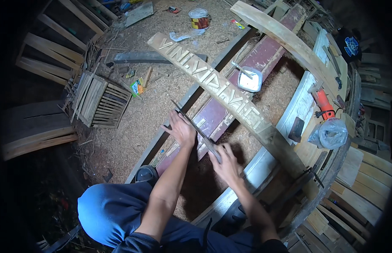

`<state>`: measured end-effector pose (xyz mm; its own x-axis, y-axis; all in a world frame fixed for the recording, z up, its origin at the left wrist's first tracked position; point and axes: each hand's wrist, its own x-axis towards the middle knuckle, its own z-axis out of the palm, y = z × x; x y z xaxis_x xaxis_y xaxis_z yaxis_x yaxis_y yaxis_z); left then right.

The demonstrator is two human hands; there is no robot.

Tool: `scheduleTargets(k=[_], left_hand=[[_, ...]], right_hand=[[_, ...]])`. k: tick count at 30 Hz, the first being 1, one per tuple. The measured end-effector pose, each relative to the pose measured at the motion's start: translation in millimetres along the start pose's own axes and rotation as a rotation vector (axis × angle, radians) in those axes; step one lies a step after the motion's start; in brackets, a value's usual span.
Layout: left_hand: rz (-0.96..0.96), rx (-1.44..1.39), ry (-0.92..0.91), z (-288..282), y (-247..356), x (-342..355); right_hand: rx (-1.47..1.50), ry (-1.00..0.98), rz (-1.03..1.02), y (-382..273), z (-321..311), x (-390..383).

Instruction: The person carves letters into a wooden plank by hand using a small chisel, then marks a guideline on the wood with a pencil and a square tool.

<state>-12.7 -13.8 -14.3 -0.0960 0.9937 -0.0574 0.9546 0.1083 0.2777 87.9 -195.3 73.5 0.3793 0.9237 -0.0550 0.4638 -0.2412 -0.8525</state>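
1. Nearest are the person's blue trousers (107,213), one knee bent up at the left, with a dark shoe (146,173) beyond it.
2. The right hand (224,163) is curled around the near end of a long, thin tool (202,134), something like a file.
3. The left hand (181,128) is further up, its fingers partly spread and its fingertips at the far part of the tool; I cannot tell whether they pinch it or only rest on it.
4. The tool lies slantwise between the hands, above a scuffed purple board (210,111); whether it touches the board is unclear.
5. Just beyond the tool, a long plank (217,88) with raised letters crosses over the purple board and a dark beam (191,96).
6. Past the plank, a white tub (255,84) of white stuff stands on the purple board, with a stick or brush in it.
7. To the right are a clear plastic bag (331,133) and an orange power tool (323,103), close together.
8. To the left, a slatted wooden crate (99,99) stands on the shavings-strewn floor near a bright packet (137,87).
9. Farther off are a paint can (199,19), a pale curved board (284,36) and, at upper right, another person (350,45) in a dark shirt.
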Motion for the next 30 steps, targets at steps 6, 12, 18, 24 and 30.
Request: scheduleTargets(k=[6, 12, 18, 24, 30], left_hand=[[0.011, 0.008, 0.000, -0.1, 6.3, -5.8], [-0.013, -0.004, -0.007, -6.0, -7.5, 3.9], [0.064, 0.013, -0.039, 2.0, 4.2, 0.3], [0.019, -0.018, -0.005, -3.3, -8.0, -6.2], [-0.012, -0.086, -0.033, 1.8, 1.1, -6.6]], right_hand=[[-0.021, -0.034, 0.067, -14.7, 3.5, 9.0], [-0.045, -0.017, -0.042, 1.7, -8.9, -12.4], [-0.012, 0.025, 0.006, -3.3, 17.1, 26.1], [-0.018, -0.090, 0.055, -1.8, -21.5, -23.4], [0.002, 0.020, 0.048, -10.2, 13.2, 19.1]])
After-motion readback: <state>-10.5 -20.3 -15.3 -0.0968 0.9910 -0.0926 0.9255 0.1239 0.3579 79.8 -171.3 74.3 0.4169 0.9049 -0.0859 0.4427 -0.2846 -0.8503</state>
